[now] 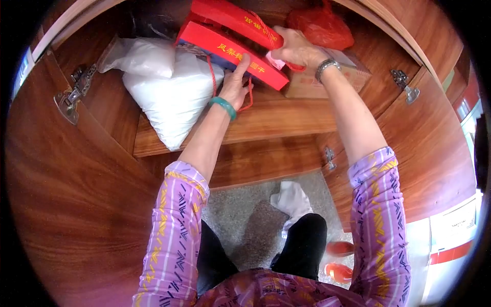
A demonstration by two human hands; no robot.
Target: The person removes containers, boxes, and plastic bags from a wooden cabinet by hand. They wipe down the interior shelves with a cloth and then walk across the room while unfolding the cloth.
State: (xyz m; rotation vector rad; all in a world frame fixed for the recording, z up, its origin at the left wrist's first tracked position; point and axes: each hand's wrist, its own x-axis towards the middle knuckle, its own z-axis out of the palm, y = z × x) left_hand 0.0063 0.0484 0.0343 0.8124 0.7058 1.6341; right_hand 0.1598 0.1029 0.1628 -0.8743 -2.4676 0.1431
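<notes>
Inside an open wooden cabinet point(102, 204), the person reaches both hands to a stack of red gift boxes on the shelf point(276, 120). The left hand point(236, 84) presses its fingers against the long side of the lower red box point(230, 53), which lies tilted with gold lettering along its edge and a red cord handle point(212, 77) hanging just beside the wrist. The right hand point(296, 48) is closed on the near end of the upper red box point(232, 18), which rests on the lower one. Both boxes are shut, so their contents cannot be seen. To the left a white sack point(171, 100) leans against the boxes, full and closed. Behind the right hand sits a cardboard box point(317, 82), with a knotted red plastic bag point(319, 25) on it. A white cloth point(292, 200) lies on the floor below.
</notes>
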